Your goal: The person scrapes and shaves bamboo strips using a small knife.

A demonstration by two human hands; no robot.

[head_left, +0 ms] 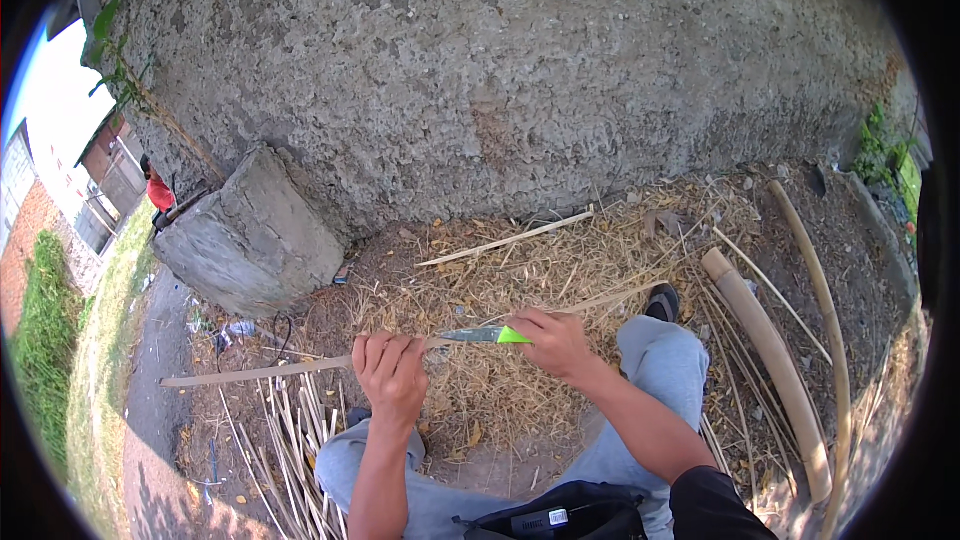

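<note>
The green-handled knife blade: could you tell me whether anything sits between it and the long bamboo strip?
Nothing visible does: the green-handled knife in the right hand lies against the long pale bamboo strip, beside the gripping left hand.

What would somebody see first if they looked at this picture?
In the middle, the right hand holds a knife with a bright green handle against a long bamboo strip that the left hand grips. Behind rises a big rough grey wall with a concrete block at its foot on the left. A thick bamboo pole lies on the straw-strewn ground at the right.
</note>
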